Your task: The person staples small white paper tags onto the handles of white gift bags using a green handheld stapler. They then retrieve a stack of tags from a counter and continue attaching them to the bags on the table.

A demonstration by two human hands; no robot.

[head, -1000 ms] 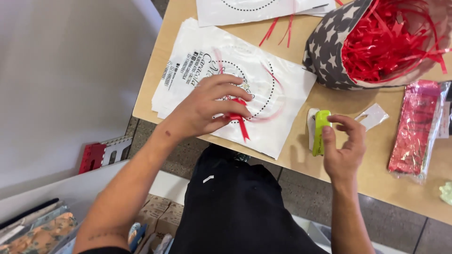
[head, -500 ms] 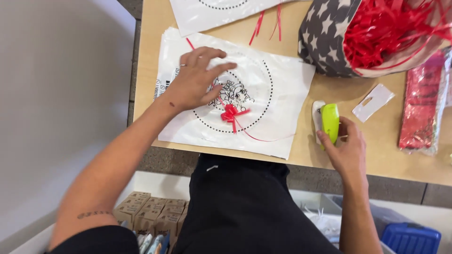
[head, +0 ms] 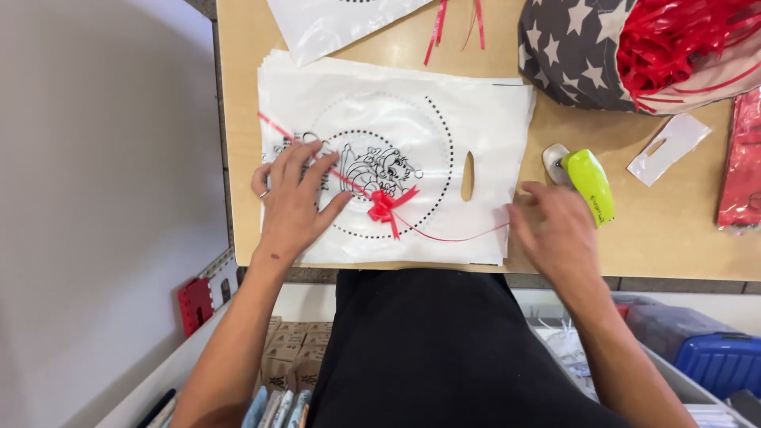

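White plastic bag (head: 396,135), topmost of a stack, is lying flat toward the counter's (head: 682,238) left and near edges, carrying a red ribbon bow (head: 384,204) at its centre. Left hand (head: 292,204) is pressing it with fingers spread, gripping nothing. Right hand (head: 555,231) is resting open by the bag's right edge, just beside a lime-green stapler (head: 590,184).

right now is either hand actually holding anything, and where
Nothing is gripped. The left hand lies flat on the white plastic bag, fingers on the red ribbon; the right hand rests open at the bag's edge.
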